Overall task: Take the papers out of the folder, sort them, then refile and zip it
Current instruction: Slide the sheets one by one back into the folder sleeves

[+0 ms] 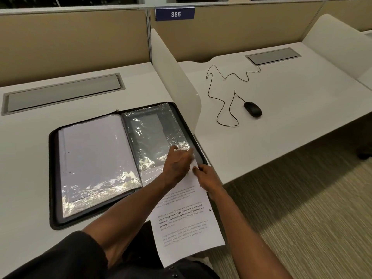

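A black zip folder (52, 178) lies open on the desk. Its left side holds clear sleeves with white papers (94, 154). The right side shows an empty-looking clear sleeve (149, 135). A printed sheet (185, 224) hangs from the folder's lower right corner over the desk edge toward me. My left hand (177, 164) rests on the clear sleeve at the sheet's top end, fingers curled at the sleeve's edge. My right hand (207, 178) pinches the sheet's top right edge.
A white divider panel (175, 77) stands just right of the folder. Beyond it, a black mouse (252, 109) with a looping cable lies on the neighbouring desk. Grey cable hatches (62, 93) sit at the back. Carpet floor lies to the right.
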The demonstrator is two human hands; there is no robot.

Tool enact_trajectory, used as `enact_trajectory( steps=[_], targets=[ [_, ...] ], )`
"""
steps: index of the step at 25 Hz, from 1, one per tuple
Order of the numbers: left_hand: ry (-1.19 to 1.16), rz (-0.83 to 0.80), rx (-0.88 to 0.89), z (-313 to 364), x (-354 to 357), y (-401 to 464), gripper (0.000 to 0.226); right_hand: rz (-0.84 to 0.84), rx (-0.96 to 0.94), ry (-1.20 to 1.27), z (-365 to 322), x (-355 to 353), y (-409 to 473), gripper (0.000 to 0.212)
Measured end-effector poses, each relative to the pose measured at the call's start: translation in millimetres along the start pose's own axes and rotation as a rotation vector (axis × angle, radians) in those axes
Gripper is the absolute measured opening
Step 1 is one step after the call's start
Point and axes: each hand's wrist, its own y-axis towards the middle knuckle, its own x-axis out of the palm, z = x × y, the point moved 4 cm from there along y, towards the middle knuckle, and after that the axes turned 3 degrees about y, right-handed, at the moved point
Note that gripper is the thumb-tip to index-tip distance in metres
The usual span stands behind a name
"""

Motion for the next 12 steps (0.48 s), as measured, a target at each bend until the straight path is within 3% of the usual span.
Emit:
enact_trajectory(
  steps=[4,7,12],
  targets=[
    [-0.009,-0.066,-0.012,-4.5,3.6,2.3,0.006,0.069,-0.045,0.011,-0.6,-0.6,-1.2,0.015],
    [0.008,-0.060,-0.005,-4.9,3.5,0.1,0.017,0.102,-0.069,0.011,-0.7,-0.8,-1.6,0.019],
    [0.024,0.003,0.016,-5.4,-2.0,1.2,0.016,0.158,-0.086,0.031,1.3,2.6,-5.0,0.030]
  ],
)
